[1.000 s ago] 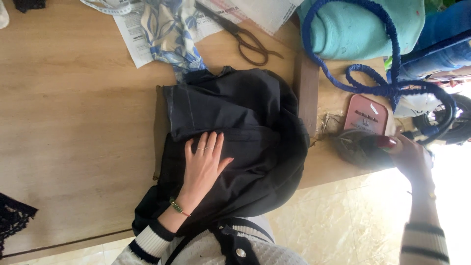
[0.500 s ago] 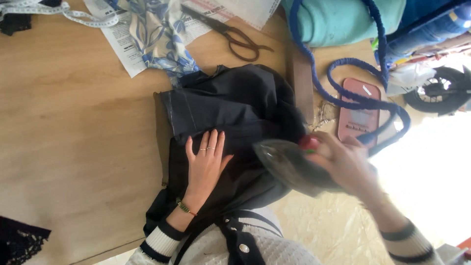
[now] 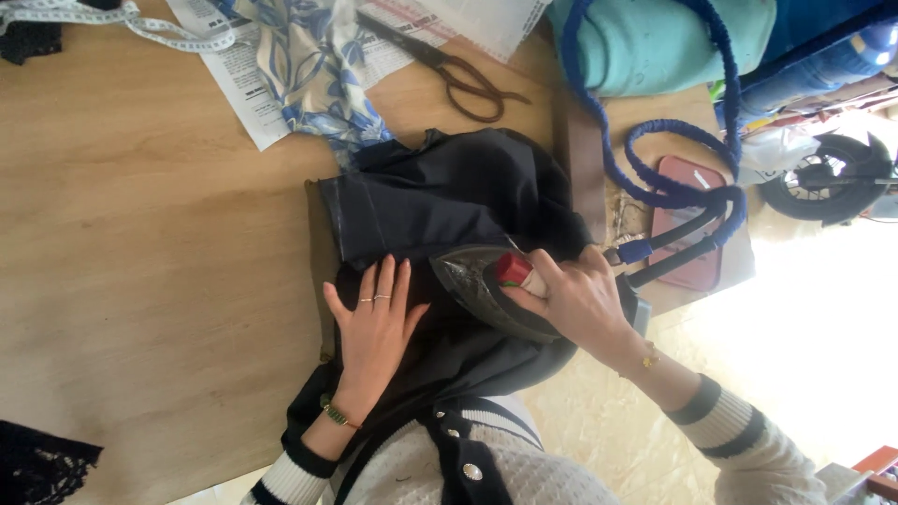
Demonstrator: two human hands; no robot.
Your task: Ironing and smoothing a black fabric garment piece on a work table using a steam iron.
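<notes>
A black garment (image 3: 440, 201) lies spread on a wooden table (image 3: 150, 234). My left hand (image 3: 374, 323) presses flat on the cloth, fingers apart, rings on two of them. My right hand (image 3: 575, 299) grips the handle of a dark clothes iron (image 3: 477, 285) with a red knob. The iron rests on the black fabric just right of my left hand. Its blue braided cord (image 3: 655, 178) loops off to the right.
Dark scissors (image 3: 458, 70) lie at the top centre beside printed paper (image 3: 253, 89) and blue floral fabric (image 3: 323, 65). A white measuring tape (image 3: 140, 23) is at top left, a teal cloth (image 3: 655, 42) at top right. A pink iron stand (image 3: 697, 224) sits at the table's right end. Black lace (image 3: 42, 463) is at bottom left.
My right hand has brought the iron from the stand at the right over to the garment and set it down on the cloth. My left hand stays pressed in place.
</notes>
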